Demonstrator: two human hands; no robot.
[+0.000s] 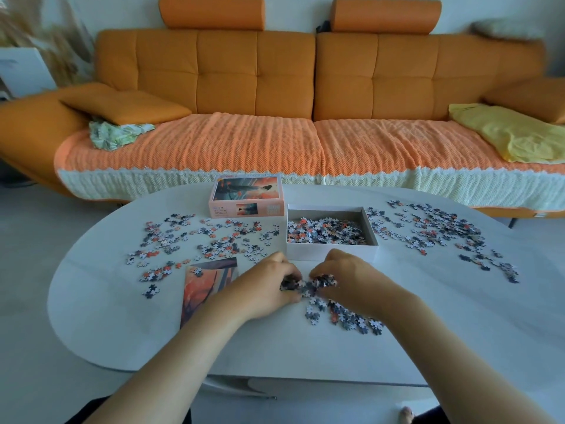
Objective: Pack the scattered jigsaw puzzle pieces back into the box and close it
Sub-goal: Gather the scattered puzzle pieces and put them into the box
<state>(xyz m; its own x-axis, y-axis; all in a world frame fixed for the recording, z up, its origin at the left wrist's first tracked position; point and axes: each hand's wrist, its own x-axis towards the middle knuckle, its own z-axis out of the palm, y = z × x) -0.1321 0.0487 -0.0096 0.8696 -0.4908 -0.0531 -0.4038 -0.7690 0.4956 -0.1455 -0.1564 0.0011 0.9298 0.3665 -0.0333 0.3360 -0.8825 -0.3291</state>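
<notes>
Near front edge of white oval table [122,332]: left hand [269,284], right hand [347,276], fingers curled round grey-orange cardboard jigsaw pieces [308,286] | open white cardboard box [331,254] part-filled | left-edge scatter [195,240], right-edge scatter [434,231], pink picture lid [246,195] pending

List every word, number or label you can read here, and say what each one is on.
Nothing here can be read for certain.
Box lid, strip along the top edge: print, too blurred to read.
Box lid, front side: small print at left, pale block lettering at right, both too small to read.
Reference picture, puzzle pieces: no lettering seen.
</notes>
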